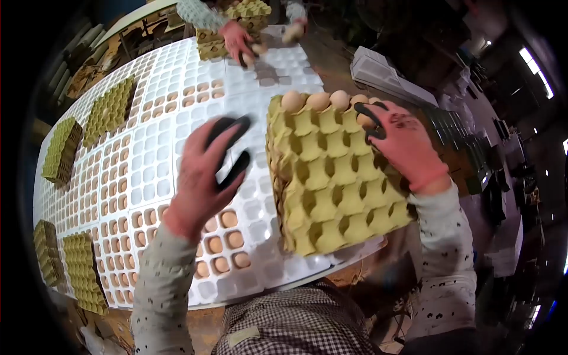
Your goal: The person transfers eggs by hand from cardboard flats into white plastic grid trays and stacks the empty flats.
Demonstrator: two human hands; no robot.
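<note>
My right hand (408, 142), in a pink glove with black fingertips, is closed around a brown egg (365, 121) at the upper right corner of a stack of yellow-green egg trays (328, 189). Along the top tray's far edge sits a row of several brown eggs (318, 101); the cups nearer me show bare. My left hand (207, 168), gloved alike and slightly blurred, hovers over white plastic trays (151, 157). Its fingers and thumb are apart, with nothing visible between them. Below it, more eggs (235, 239) rest in a white tray's cells, partly hidden by my forearm.
Across the table, another person's gloved hands (236, 41) handle eggs beside another egg-tray stack (211, 44). More yellow-green trays (109, 112) lie at the left, and others (84, 272) along the near left edge. White slabs (387, 74) stand beyond the table's right side.
</note>
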